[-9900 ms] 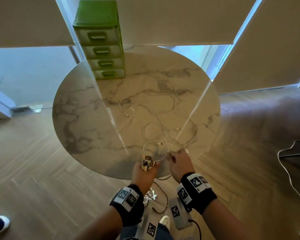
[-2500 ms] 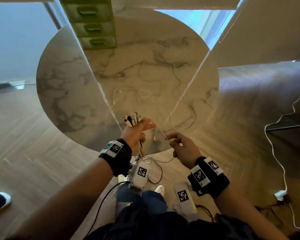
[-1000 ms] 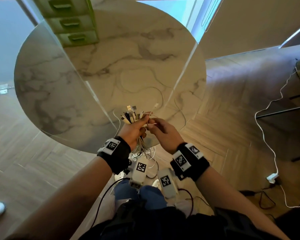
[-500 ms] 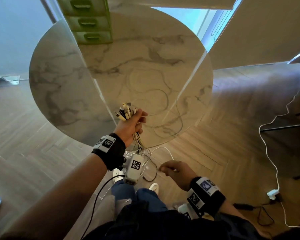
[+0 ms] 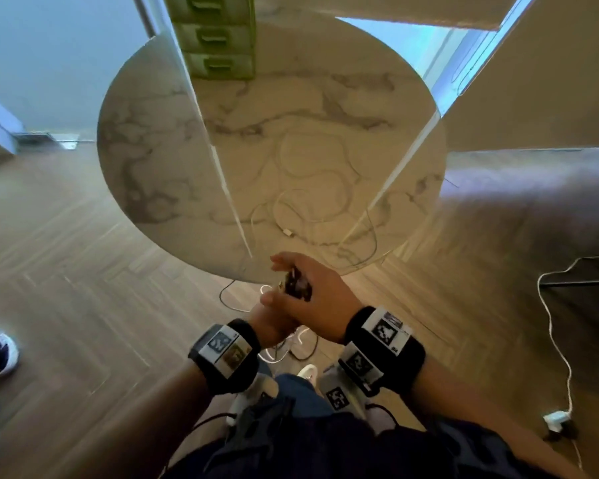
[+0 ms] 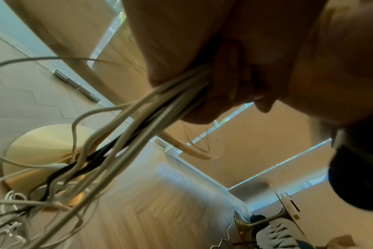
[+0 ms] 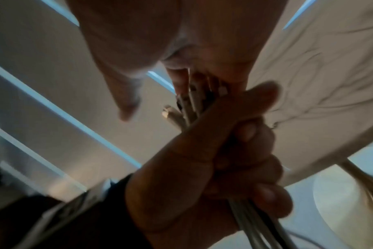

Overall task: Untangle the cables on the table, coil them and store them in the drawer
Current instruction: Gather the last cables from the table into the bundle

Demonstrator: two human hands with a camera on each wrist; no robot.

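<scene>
Both hands are bunched together just off the near edge of the round white marble bench [image 5: 159, 140]. The left hand [image 5: 268, 324] is wrapped tight around a thick bundle of white and black cables [image 6: 143, 121], fingers curled fully round it, with the connector ends [image 7: 194, 99] poking out the top of the fist. The right hand [image 5: 312, 299] sits over the top of that fist, covering the plug ends; its index finger sticks out fairly straight, but whether the other fingers are actually pinching the plugs I can't tell from here.

Below the left fist the cable bundle fans out and drops to the wooden floor, where the loose ends lie in a messy heap near the bench's round base [image 6: 32, 148].

A few thin white cables [image 5: 312, 188] lie in loose loops on the near right part of the bench, one plug end showing. The green plastic drawer unit [image 5: 218, 39] stands at the far edge of the bench, drawers closed.
</scene>
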